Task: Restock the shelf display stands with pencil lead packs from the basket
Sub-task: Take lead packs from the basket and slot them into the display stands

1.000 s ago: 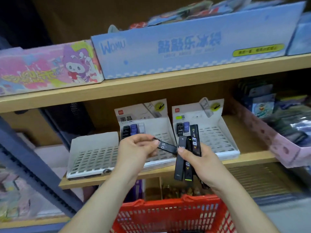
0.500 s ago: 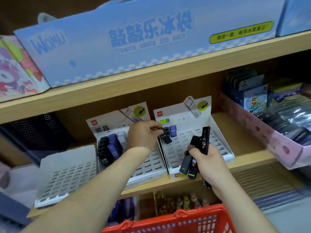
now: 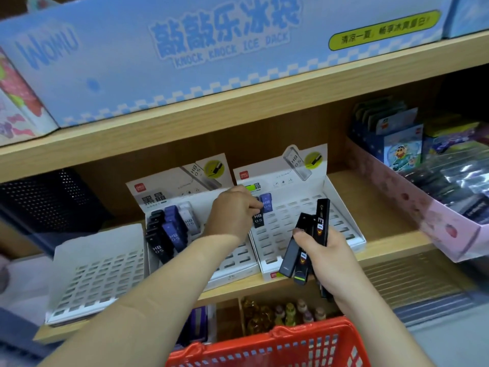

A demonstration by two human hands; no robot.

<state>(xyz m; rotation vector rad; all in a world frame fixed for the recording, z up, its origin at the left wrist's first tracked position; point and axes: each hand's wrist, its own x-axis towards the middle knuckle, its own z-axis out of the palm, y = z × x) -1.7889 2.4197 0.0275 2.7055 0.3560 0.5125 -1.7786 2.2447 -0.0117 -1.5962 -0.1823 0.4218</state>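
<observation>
Three white slotted display stands sit on the middle shelf: an empty left stand (image 3: 100, 276), a middle stand (image 3: 238, 263) holding several black, blue and clear lead packs (image 3: 169, 229), and a right stand (image 3: 341, 229). My left hand (image 3: 232, 213) pinches a black lead pack (image 3: 258, 219) upright at the right stand's upper left corner, next to a blue pack (image 3: 266, 201) standing there. My right hand (image 3: 322, 250) grips a bundle of several black lead packs (image 3: 308, 239) in front of the right stand. The red basket (image 3: 270, 348) is at the bottom edge.
A long blue ice-pack box (image 3: 185, 56) fills the upper shelf. A pink bin (image 3: 412, 205) of packaged goods stands right of the stands, a black mesh container (image 3: 50, 197) to the left. Small bottles (image 3: 285, 311) sit below the shelf.
My left hand carried the single black pack from beside the bundle up to the right stand's top-left slots. The view moved closer to the shelf. My right hand keeps its bundle.
</observation>
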